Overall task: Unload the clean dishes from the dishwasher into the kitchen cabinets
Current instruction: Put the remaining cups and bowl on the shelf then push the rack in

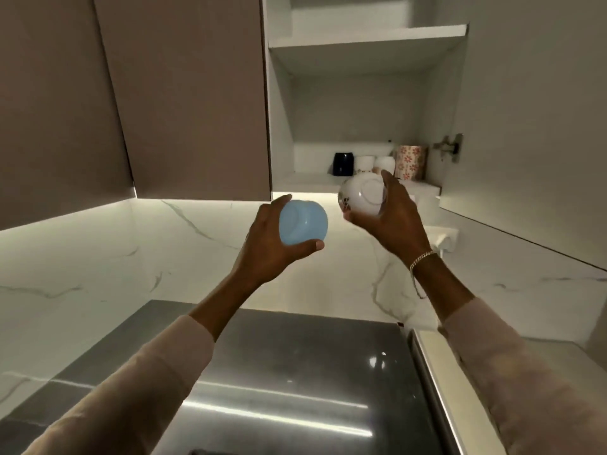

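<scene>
My left hand (266, 244) grips a light blue bowl (303, 224), its base turned toward me, held up below the wall cabinets. My right hand (392, 213) holds a white bowl (359, 198) with a small flower print, also bottom toward me, just in front of the lower shelf (305, 180) of the open cabinet. On that shelf stand a dark mug (343, 163), white cups (377, 163) and a flowered mug (412, 161). The upper shelf (364, 36) shows nothing on it from below.
The open cabinet door (532, 110) hangs at the right, with its hinge (451, 146). Closed brown cabinet doors (184, 93) fill the left. A marble backsplash (131, 257) runs below, and a shiny grey worktop (295, 372) lies under my arms. A white socket (441, 236) sits on the wall.
</scene>
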